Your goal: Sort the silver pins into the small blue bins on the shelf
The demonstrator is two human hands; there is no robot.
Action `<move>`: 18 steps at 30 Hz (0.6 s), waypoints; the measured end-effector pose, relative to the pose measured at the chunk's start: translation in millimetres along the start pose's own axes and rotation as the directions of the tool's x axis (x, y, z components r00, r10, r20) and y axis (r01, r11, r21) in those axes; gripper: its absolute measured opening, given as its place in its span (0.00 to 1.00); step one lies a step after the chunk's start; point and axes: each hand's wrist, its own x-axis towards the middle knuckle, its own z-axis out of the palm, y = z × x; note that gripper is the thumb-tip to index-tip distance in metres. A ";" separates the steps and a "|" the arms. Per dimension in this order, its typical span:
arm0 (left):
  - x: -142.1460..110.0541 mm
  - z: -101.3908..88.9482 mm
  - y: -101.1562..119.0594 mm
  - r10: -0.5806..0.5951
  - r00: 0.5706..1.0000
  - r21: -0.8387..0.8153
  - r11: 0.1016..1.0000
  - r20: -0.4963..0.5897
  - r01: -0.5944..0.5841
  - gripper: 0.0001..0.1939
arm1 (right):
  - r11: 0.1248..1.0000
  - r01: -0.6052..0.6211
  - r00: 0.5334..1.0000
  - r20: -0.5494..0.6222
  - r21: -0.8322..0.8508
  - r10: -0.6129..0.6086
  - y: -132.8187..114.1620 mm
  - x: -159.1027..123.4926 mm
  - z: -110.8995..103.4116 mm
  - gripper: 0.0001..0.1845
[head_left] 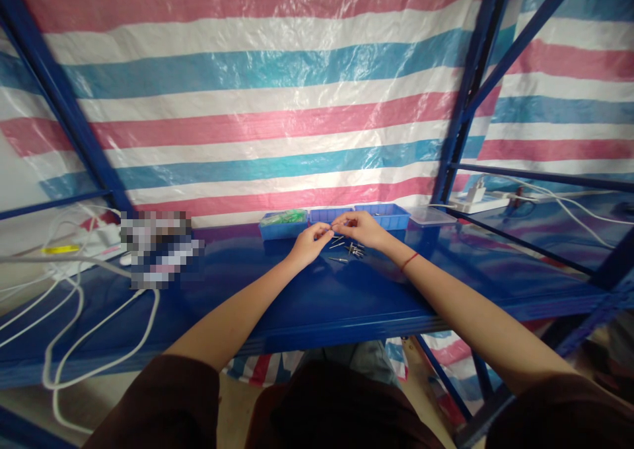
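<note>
Above the blue tabletop point(307, 304), my left hand point(310, 243) and my right hand point(360, 228) meet fingertip to fingertip. Both are pinched closed around something too small and too hidden to make out. Just below and beside the right hand lies a loose group of thin metal pins point(354, 251), perhaps rivets, with one pin point(339, 260) lying apart toward me. Behind the hands stand a blue bin point(284, 230) holding green and clear pieces, a middle blue bin point(324, 215) partly covered by the hands, and a right blue bin point(393, 219).
A clear plastic lid point(432, 216) lies right of the bins. White cables point(153, 317) loop over the left table edge, near a pixelated area. A power strip point(478, 201) sits at the far right. Blue frame posts point(456, 125) and a striped sheet point(267, 125) enclose the bench.
</note>
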 end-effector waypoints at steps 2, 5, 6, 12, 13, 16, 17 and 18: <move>0.5 -0.6 0.8 0.018 0.999 -0.005 1.000 -0.026 -0.018 0.11 | 0.999 0.023 1.000 -0.011 -0.036 -0.023 -0.7 -0.2 0.1 0.13; 0.6 -1.5 2.3 0.039 0.996 -0.002 0.999 -0.075 -0.040 0.09 | 0.996 0.032 0.999 -0.021 -0.083 -0.034 -0.6 -0.4 -0.1 0.13; 0.5 -1.9 3.0 0.044 0.995 0.001 0.999 -0.087 -0.044 0.08 | 0.995 0.034 0.999 -0.020 -0.097 -0.036 -0.1 -0.3 -0.2 0.13; -1.6 -3.0 8.0 0.042 0.993 0.040 0.999 -0.113 -0.037 0.09 | 0.975 0.072 0.997 0.016 -0.212 -0.070 2.2 -1.0 -1.8 0.12; -1.6 -2.9 8.1 0.042 0.992 0.046 0.998 -0.116 -0.037 0.09 | 0.967 0.087 0.996 0.026 -0.238 -0.083 1.9 -1.3 -1.8 0.12; -0.6 -2.1 6.0 0.050 0.991 0.061 0.997 -0.120 -0.043 0.10 | 0.950 0.129 0.991 0.066 -0.283 -0.115 1.9 -1.7 -0.4 0.12; -0.1 -1.9 4.8 0.053 0.992 0.066 0.997 -0.117 -0.046 0.10 | 0.953 0.123 0.992 0.067 -0.277 -0.108 3.0 -1.3 0.5 0.13; 0.3 -1.9 3.8 0.059 0.992 0.077 0.996 -0.110 -0.050 0.10 | 0.961 0.102 0.994 0.052 -0.258 -0.092 4.9 -0.6 1.4 0.13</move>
